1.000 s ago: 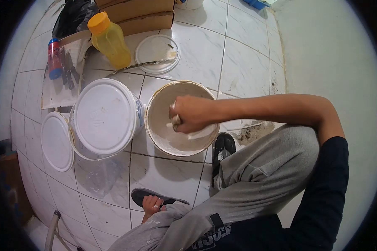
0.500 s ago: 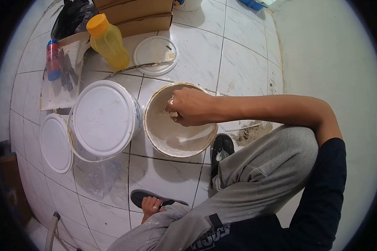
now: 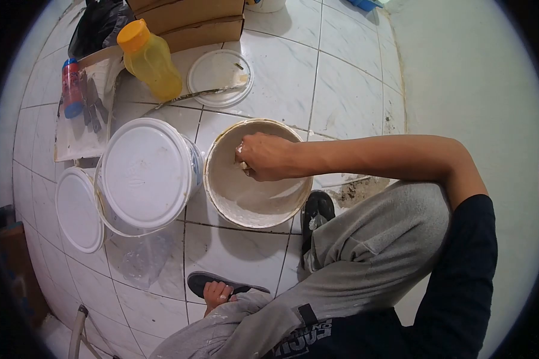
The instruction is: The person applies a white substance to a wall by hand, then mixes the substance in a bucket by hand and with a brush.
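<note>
Head view: compared with one second ago, the right hand [image 3: 263, 157] has been shifted toward the far rim of the open bucket [image 3: 245, 209]; a pale object [image 3: 245, 166] is gripped within its curled fingers. Whether anything is held by the left hand [image 3: 218, 294], beside a shoe [image 3: 199, 282], cannot be told.

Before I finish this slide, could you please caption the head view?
Right hand gripping a pale object at the mouth of an open bucket, beside a lidded bucket on tiles.
</note>
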`<state>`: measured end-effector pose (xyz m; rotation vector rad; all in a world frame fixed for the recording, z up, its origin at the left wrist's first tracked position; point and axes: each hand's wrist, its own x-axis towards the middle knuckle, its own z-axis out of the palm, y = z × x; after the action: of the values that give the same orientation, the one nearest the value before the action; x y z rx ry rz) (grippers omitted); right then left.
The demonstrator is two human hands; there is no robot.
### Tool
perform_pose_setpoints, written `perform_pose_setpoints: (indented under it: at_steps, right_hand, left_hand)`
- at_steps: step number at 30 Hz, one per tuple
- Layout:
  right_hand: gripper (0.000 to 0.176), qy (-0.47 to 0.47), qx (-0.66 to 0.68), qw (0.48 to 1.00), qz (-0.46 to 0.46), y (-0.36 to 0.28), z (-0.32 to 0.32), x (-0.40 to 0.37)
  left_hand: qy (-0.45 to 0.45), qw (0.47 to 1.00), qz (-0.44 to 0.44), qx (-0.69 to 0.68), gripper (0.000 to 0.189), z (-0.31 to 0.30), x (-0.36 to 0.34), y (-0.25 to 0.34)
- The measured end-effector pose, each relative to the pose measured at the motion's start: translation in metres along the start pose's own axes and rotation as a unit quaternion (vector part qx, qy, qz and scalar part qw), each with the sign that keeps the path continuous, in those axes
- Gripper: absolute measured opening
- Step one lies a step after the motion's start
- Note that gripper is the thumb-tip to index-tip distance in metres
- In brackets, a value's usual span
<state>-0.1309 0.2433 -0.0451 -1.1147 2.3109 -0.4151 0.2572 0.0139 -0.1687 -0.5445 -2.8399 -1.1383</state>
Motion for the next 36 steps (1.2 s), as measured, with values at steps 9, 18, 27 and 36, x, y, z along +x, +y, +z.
perform_pose_setpoints:
  at_steps: [9, 18, 27, 36]
  right_hand:
    - [0.017, 0.004, -0.023, 1.000, -0.018, 0.005, 0.003, 0.002]
    - [0.014, -0.006, -0.038, 0.998, -0.040, -0.015, -0.042, -0.013]
    - [0.013, 0.010, -0.057, 0.996, -0.068, -0.015, -0.037, -0.012]
    - [0.011, 0.027, -0.095, 0.988, -0.120, 0.008, -0.014, 0.009]
  left_hand:
    - [-0.033, 0.999, 0.008, 0.023, 0.023, -0.002, -0.005, -0.004]
    - [0.021, 1.000, 0.015, 0.003, 0.028, 0.001, 0.001, 0.001]
    - [0.008, 1.000, 0.013, 0.003, 0.025, -0.001, 0.002, 0.000]
    - [0.009, 1.000, 0.011, -0.001, 0.025, -0.001, 0.002, -0.001]
